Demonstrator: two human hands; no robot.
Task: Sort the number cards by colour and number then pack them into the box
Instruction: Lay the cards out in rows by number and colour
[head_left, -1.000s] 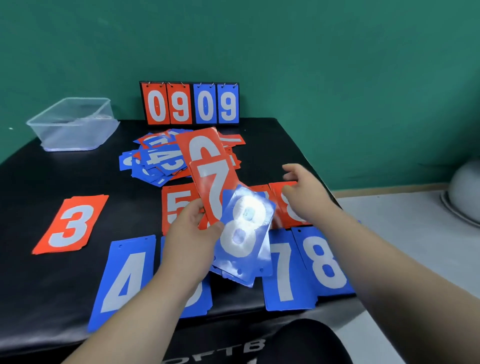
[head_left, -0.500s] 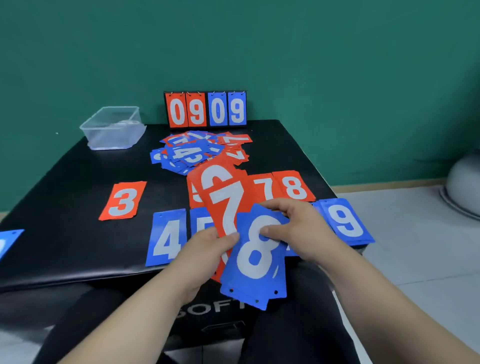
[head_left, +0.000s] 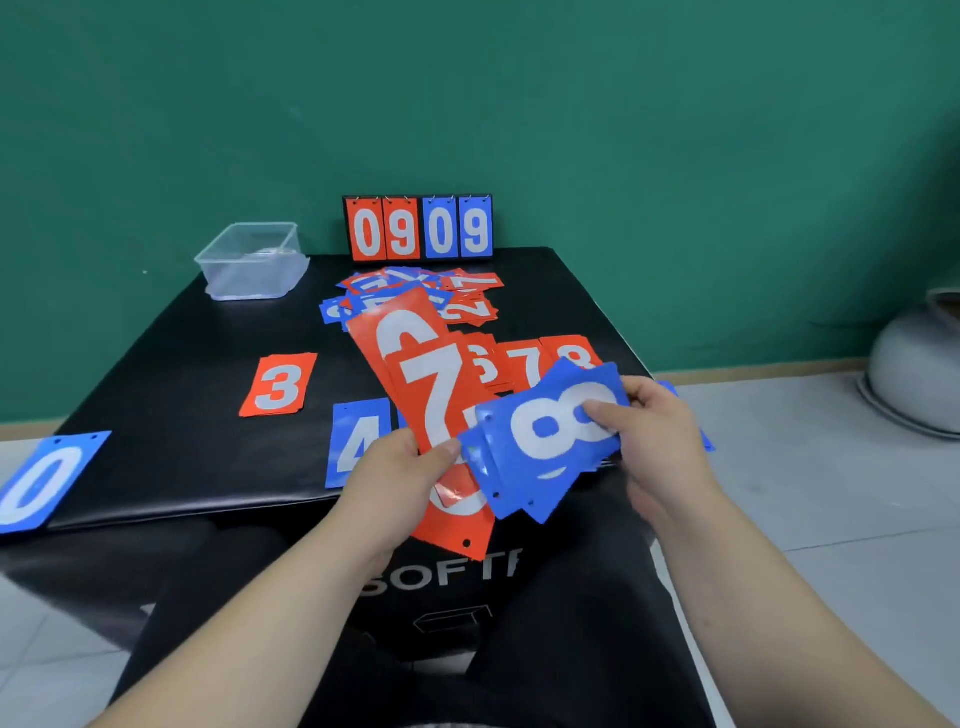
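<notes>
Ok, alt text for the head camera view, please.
The right hand pinches a blue 8 card; the left hand grips red cards topped by a red 7 card. The black table beyond holds more number cards, a flip scoreboard and a clear plastic box.

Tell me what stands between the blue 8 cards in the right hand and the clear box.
The red cards fanned in the left hand stand up across the straight path from the blue 8 cards in the right hand to the clear box. The loose pile beside that path lies flat on the table.
</notes>
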